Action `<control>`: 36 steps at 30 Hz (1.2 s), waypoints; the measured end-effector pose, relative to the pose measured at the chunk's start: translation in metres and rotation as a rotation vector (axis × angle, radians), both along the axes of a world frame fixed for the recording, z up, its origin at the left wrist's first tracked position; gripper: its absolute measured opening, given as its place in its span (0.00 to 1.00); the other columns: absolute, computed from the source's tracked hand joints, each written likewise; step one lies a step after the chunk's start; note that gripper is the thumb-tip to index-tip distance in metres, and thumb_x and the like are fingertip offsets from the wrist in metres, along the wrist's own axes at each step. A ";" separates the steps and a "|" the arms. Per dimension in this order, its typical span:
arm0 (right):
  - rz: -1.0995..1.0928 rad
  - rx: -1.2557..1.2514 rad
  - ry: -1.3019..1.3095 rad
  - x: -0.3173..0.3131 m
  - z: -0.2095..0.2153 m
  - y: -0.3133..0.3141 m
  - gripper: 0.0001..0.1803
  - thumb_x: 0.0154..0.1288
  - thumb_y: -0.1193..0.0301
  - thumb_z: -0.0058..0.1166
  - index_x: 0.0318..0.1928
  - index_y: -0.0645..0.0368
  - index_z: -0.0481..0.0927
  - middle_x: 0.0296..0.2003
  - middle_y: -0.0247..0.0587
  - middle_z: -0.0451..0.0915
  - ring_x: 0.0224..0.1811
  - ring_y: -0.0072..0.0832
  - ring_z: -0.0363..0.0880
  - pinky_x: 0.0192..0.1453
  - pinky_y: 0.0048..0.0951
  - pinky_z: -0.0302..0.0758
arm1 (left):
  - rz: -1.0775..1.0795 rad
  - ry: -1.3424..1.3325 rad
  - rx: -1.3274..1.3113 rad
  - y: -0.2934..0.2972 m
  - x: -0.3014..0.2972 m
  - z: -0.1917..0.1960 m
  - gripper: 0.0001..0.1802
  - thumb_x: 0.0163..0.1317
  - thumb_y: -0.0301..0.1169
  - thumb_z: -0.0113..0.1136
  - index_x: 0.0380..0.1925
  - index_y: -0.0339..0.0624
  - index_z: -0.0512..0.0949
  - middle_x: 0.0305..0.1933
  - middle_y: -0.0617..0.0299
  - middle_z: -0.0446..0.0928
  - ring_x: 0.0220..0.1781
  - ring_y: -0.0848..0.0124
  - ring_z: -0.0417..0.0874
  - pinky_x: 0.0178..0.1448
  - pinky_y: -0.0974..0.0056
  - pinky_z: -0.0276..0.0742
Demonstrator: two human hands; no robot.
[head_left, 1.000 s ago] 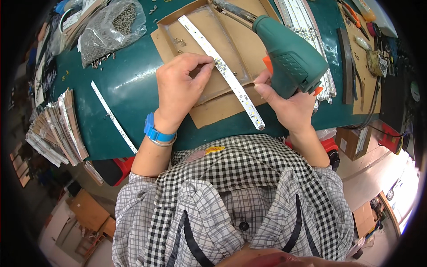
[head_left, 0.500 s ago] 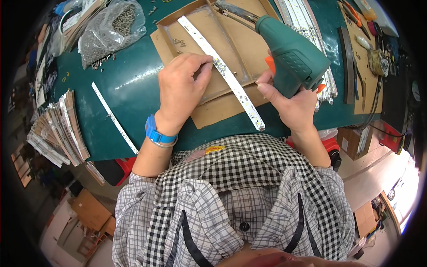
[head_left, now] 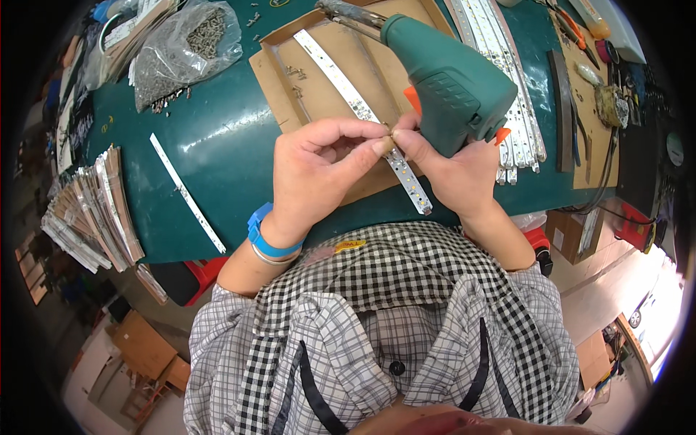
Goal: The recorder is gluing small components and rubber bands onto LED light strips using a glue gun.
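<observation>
A white LED strip board (head_left: 328,64) dotted with small parts lies slantwise across a shallow cardboard tray (head_left: 272,85), its near end past the tray's edge. My left hand (head_left: 319,163) is closed over the strip's middle, thumb and forefinger pinched on something too small to make out. Its tips meet the thumb and forefinger of my right hand (head_left: 464,170). That right hand is also wrapped round the grip of a green pistol-shaped tool (head_left: 457,72) with an orange trigger. The tool's metal front end points to the far left, above the tray.
Several LED strips (head_left: 500,87) are stacked right of the tray. A clear bag of screws (head_left: 199,54) sits at the far left, and a bundle of strips (head_left: 98,210) at the near left. Between them and my arm lies a thin strip (head_left: 181,185). Pliers (head_left: 573,32) lie far right.
My left hand has moved right and nearer along the strip. My right hand, with the green tool, has shifted left, and the fingertips of both hands have come together.
</observation>
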State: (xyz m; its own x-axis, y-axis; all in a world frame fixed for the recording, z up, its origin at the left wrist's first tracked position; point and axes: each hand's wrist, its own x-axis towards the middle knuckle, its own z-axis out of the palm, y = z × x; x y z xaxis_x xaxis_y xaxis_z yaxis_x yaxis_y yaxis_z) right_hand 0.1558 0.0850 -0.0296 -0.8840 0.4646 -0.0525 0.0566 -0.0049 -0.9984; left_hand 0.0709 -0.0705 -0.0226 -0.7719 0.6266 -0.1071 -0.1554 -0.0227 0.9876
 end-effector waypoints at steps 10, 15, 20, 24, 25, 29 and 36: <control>-0.048 0.038 0.044 -0.004 -0.006 -0.009 0.04 0.61 0.76 0.64 0.36 0.62 0.83 0.32 0.31 0.85 0.34 0.18 0.82 0.41 0.22 0.78 | 0.076 0.718 -0.293 -0.005 -0.013 -0.004 0.07 0.51 0.21 0.69 0.32 0.38 0.85 0.31 0.58 0.85 0.32 0.70 0.87 0.35 0.69 0.82; 0.048 0.021 0.011 0.007 -0.002 0.005 0.24 0.63 0.80 0.62 0.58 0.69 0.69 0.38 0.40 0.83 0.44 0.25 0.81 0.53 0.28 0.77 | 0.146 0.956 -0.387 -0.004 -0.040 -0.035 0.05 0.50 0.22 0.70 0.29 0.42 0.85 0.27 0.61 0.83 0.30 0.67 0.83 0.40 0.63 0.75; -0.003 0.054 0.037 0.012 -0.009 0.007 0.10 0.61 0.80 0.63 0.43 0.66 0.78 0.34 0.37 0.84 0.38 0.22 0.81 0.47 0.26 0.77 | 0.124 1.086 -0.458 0.000 -0.039 -0.039 0.05 0.49 0.24 0.71 0.27 0.45 0.85 0.25 0.66 0.81 0.31 0.70 0.80 0.49 0.61 0.66; -0.030 0.078 0.063 0.014 -0.014 0.009 0.04 0.60 0.80 0.63 0.36 0.64 0.83 0.31 0.35 0.85 0.35 0.21 0.82 0.43 0.24 0.78 | 0.111 1.085 -0.497 -0.002 -0.041 -0.041 0.05 0.51 0.25 0.71 0.29 0.46 0.86 0.27 0.67 0.81 0.32 0.72 0.79 0.52 0.62 0.65; -0.033 0.058 0.061 0.014 -0.014 0.009 0.04 0.60 0.79 0.63 0.36 0.64 0.83 0.31 0.35 0.85 0.34 0.21 0.82 0.43 0.24 0.78 | 0.105 1.072 -0.505 -0.003 -0.041 -0.040 0.05 0.52 0.25 0.71 0.30 0.46 0.86 0.28 0.67 0.82 0.32 0.72 0.79 0.53 0.63 0.65; -0.026 0.021 0.060 0.013 -0.015 0.009 0.04 0.60 0.79 0.63 0.36 0.64 0.83 0.31 0.35 0.85 0.34 0.20 0.82 0.42 0.24 0.78 | 0.108 1.065 -0.495 -0.002 -0.041 -0.043 0.05 0.52 0.25 0.71 0.30 0.46 0.86 0.29 0.67 0.82 0.32 0.72 0.79 0.53 0.63 0.64; 0.087 0.038 -0.076 0.018 -0.014 0.011 0.25 0.61 0.81 0.63 0.58 0.70 0.71 0.39 0.40 0.83 0.44 0.26 0.82 0.54 0.29 0.78 | 0.101 1.060 -0.505 -0.003 -0.040 -0.045 0.05 0.52 0.25 0.71 0.30 0.46 0.86 0.29 0.68 0.82 0.34 0.72 0.81 0.55 0.63 0.64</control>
State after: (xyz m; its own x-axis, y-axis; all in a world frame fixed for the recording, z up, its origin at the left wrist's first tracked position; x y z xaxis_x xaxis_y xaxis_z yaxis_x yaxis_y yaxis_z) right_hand 0.1738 0.0959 -0.0432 -0.9153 0.3890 -0.1044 0.1306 0.0414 -0.9906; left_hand 0.0307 -0.0734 -0.0672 -0.6679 0.6277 0.3998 0.7287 0.4426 0.5226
